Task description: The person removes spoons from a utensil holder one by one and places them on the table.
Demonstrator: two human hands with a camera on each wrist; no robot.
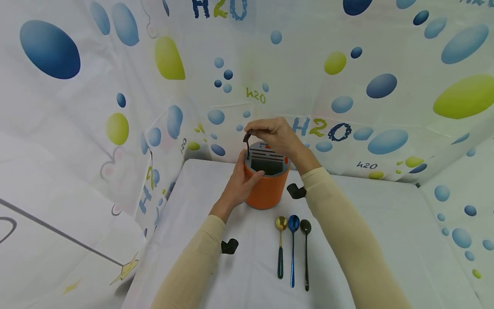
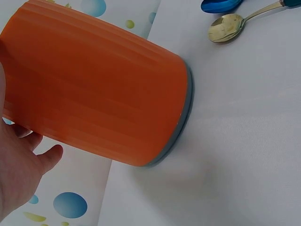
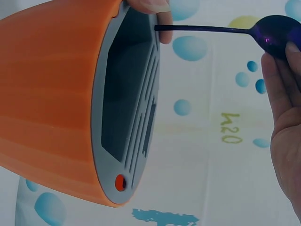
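Note:
An orange utensil holder (image 1: 266,191) with a grey slotted top (image 3: 127,101) stands upright on the white table. My left hand (image 1: 238,183) grips its left side, the thumb over the front rim. In the left wrist view, fingers (image 2: 49,157) curl along the orange wall. Above the top, my right hand (image 1: 275,135) pinches the bowl of a dark, purple-tinted spoon (image 3: 273,35). The spoon points handle down, its lower end at the left edge of the grey top. How deep the handle sits inside is hidden.
In front of the holder lie a gold spoon (image 1: 281,223) with a dark green handle, a blue spoon (image 1: 293,223) and a black spoon (image 1: 306,227), side by side. A patterned white curtain (image 1: 301,90) hangs close behind the holder.

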